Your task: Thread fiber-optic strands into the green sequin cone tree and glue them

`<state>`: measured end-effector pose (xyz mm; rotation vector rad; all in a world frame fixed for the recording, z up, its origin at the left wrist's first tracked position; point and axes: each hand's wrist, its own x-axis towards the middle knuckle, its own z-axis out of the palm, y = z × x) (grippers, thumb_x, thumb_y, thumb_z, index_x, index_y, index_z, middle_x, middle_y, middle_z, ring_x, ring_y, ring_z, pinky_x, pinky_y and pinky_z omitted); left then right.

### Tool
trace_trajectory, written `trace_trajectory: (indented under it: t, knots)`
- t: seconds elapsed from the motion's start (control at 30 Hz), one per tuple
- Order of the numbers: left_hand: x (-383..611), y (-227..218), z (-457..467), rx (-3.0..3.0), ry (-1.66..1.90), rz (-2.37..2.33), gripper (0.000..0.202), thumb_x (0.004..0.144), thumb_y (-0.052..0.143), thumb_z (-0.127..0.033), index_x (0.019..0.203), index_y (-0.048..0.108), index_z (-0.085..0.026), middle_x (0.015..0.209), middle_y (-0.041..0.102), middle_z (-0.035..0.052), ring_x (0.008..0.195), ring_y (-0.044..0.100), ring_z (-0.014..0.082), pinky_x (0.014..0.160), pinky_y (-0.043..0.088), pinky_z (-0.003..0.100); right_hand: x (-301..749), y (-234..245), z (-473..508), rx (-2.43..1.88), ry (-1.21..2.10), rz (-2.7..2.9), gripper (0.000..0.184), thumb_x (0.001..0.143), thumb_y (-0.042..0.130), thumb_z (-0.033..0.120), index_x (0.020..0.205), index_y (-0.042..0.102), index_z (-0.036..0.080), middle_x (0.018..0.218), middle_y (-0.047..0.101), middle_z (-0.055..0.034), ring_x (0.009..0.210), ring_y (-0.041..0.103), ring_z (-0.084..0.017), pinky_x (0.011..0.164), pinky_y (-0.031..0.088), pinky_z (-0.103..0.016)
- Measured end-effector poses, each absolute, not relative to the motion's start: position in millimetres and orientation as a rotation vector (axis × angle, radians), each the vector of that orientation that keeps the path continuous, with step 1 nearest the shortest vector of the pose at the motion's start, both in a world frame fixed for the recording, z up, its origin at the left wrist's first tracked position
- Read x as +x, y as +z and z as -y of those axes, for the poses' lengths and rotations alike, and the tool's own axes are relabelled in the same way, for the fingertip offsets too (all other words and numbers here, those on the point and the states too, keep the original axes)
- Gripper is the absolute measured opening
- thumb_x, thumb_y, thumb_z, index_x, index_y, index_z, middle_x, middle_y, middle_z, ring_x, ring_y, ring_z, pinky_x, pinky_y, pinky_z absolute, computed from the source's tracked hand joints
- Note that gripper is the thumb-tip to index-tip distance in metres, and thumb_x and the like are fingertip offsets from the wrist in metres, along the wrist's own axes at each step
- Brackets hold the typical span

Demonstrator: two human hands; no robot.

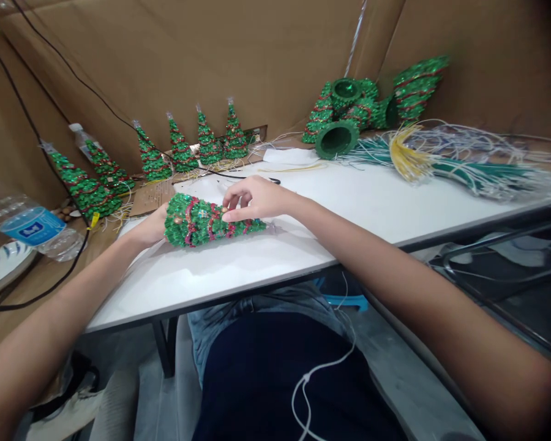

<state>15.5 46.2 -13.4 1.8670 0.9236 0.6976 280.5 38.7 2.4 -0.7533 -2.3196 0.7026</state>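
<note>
A green glitter Christmas tree cone [202, 223] with red garland lies on its side on the white table [358, 202]. My left hand [150, 228] grips its wide base from the left. My right hand [252, 199] rests over the narrow upper part, thumb and fingers pinched against the surface near a small ornament. The tip of the cone points right.
Several finished small trees [181, 147] stand in a row along the cardboard wall at the back left. A pile of hollow green cones [349, 113] lies at the back right beside bundles of white, green and yellow wires [441, 162]. A water bottle [32, 228] lies at far left.
</note>
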Motion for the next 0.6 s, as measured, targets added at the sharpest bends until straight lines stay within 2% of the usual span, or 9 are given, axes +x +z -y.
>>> trace_trajectory:
  t: [0.13,0.3,0.5,0.6]
  knots:
    - [14.0,-11.7,-50.2,1.864,0.623,-0.906,0.050,0.066,0.077,-0.042,0.102,0.066,-0.010,0.082,0.071,0.0049,0.085,0.061,0.0213,0.083,0.052,0.035,277.6,1.1,-36.6,-0.775,0.703,2.300,0.038,0.068,0.073,0.045,0.085,0.067,0.012,0.074,0.067,-0.0050,0.064,0.058,-0.012,0.064,0.046,-0.028]
    - [11.8,-13.2,-52.6,1.924,0.633,-0.920,0.046,0.069,0.076,-0.038,0.102,0.066,-0.007,0.085,0.071,0.0060,0.083,0.059,0.0188,0.084,0.051,0.035,276.7,0.7,-35.7,-0.799,0.713,2.290,0.039,0.068,0.073,0.046,0.088,0.067,0.012,0.076,0.067,-0.0052,0.066,0.059,-0.012,0.065,0.047,-0.028]
    - [13.3,-12.4,-50.8,1.829,0.644,-0.907,0.059,0.061,0.077,-0.051,0.103,0.067,-0.011,0.089,0.072,0.0086,0.076,0.064,0.0214,0.079,0.054,0.040,279.5,2.2,-37.7,-0.813,0.842,2.298,0.034,0.072,0.070,0.042,0.090,0.065,0.013,0.077,0.066,-0.0049,0.058,0.058,-0.011,0.050,0.046,-0.025]
    - [13.9,-13.3,-50.4,1.859,0.685,-0.888,0.054,0.062,0.076,-0.051,0.100,0.069,-0.012,0.088,0.072,0.0094,0.076,0.065,0.0223,0.079,0.055,0.041,281.4,2.7,-40.2,-0.806,0.968,2.288,0.029,0.078,0.064,0.040,0.092,0.064,0.015,0.075,0.066,-0.0038,0.052,0.056,-0.010,0.044,0.043,-0.023]
